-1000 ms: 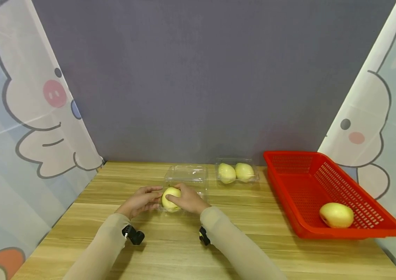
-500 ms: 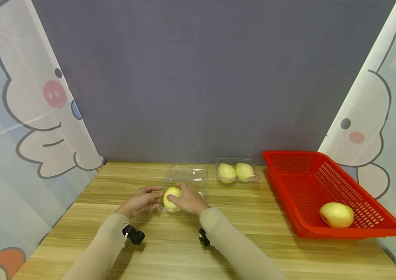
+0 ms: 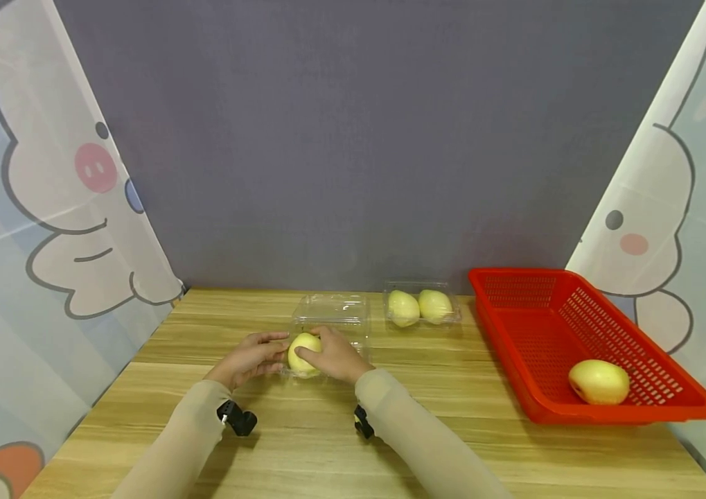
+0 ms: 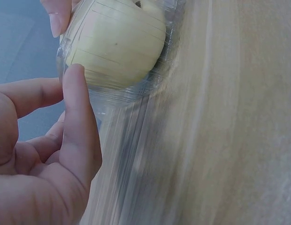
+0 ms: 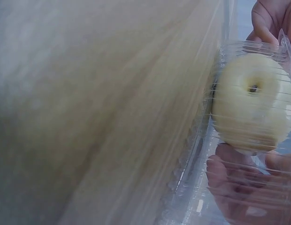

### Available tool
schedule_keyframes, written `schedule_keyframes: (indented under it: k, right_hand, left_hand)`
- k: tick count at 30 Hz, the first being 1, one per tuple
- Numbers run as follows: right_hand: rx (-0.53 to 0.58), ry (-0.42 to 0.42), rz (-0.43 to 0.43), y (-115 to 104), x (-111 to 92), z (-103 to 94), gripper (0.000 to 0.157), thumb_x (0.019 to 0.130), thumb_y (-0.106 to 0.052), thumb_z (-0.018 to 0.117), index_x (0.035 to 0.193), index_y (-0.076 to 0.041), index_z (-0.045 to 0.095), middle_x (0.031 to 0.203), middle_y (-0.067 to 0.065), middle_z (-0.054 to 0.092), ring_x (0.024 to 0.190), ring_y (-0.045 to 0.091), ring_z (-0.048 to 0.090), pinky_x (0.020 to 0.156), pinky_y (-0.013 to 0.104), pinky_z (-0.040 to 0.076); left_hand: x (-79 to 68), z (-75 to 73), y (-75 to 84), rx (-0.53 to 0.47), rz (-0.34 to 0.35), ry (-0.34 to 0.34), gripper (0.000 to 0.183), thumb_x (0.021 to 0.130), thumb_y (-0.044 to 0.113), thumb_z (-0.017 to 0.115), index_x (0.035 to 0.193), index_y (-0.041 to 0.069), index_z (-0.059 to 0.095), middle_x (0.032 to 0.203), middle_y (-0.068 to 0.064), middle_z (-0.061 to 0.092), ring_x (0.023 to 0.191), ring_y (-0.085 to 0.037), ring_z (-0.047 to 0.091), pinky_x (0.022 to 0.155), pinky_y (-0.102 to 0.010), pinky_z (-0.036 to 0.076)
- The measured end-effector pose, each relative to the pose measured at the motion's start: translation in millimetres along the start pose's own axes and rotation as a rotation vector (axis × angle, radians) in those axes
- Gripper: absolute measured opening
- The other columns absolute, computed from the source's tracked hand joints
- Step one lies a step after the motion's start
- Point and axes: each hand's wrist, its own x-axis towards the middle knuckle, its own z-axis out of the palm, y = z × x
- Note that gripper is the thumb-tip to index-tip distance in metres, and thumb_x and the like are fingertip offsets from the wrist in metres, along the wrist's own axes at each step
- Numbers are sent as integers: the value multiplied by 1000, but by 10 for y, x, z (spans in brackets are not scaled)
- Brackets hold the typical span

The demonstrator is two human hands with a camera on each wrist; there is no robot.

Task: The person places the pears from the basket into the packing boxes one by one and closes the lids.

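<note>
A clear plastic clamshell box (image 3: 332, 308) sits on the table with its lid raised at the back. In its front left part is a pale yellow apple (image 3: 304, 355), seen through the ribbed wall in the right wrist view. My right hand (image 3: 337, 355) holds this apple from the right, thumb on the near side and fingers over the far side. At the box's left edge, my left hand (image 3: 256, 357) pinches the rim between thumb (image 4: 76, 93) and forefinger, as the left wrist view shows. Part of the right hand shows through the plastic.
A second clear box (image 3: 422, 285) holding two yellow apples (image 3: 404, 308) stands at the back, right of the first. On the right is a red plastic basket (image 3: 515, 374) with one yellow apple (image 3: 599, 382) in it. A grey panel (image 3: 340, 152) rises behind the table.
The apple in the right hand has shifted and turned slightly, its stem now showing at the top. Both hands stay at nearly the same place.
</note>
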Motion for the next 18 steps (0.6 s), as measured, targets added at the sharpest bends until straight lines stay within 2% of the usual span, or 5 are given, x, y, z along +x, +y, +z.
schedule_keyframes:
  k: [6, 18]
  right_hand:
    - [-15, 14, -3, -2, -4, -7, 71, 100, -57, 48, 146, -2, 47, 143, 13, 49, 122, 29, 53, 97, 48, 49]
    - [-29, 70, -28, -9, -6, -25, 65, 102, -51, 49, 146, -5, 46, 142, 10, 51, 125, 29, 52, 101, 46, 48]
  left_hand:
    - [-11, 6, 13, 6, -1, 2, 55, 104, 16, 57, 149, -6, 36, 107, -10, 62, 84, -13, 64, 73, -24, 58]
    - [-16, 16, 11, 13, -3, 12, 54, 103, 16, 58, 149, -5, 38, 106, -10, 61, 84, -14, 63, 72, -25, 58]
